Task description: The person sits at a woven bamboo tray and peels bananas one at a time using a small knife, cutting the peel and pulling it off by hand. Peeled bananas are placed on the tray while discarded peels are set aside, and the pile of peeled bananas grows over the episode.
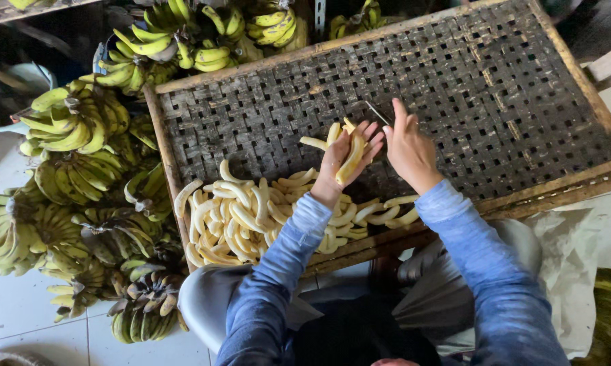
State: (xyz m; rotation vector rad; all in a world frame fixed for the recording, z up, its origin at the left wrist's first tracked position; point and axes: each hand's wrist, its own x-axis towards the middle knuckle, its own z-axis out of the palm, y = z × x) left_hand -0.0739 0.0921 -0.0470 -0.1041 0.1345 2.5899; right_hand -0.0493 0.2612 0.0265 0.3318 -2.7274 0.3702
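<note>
My left hand (340, 165) holds a peeled pale-yellow banana (352, 157) over a woven bamboo tray (495, 88). My right hand (408, 150) grips a thin knife (377, 112) right beside the banana, its blade pointing up and left. A pile of peeled bananas (241, 217) lies on the near left part of the tray, just under my left forearm. Both of my arms are in blue sleeves.
Several bunches of unpeeled green-yellow bananas (82, 176) are heaped on the tiled floor to the left and behind the tray (183, 37). A white sack (573, 271) lies at the right by my knee. The tray's wooden frame rests across my lap.
</note>
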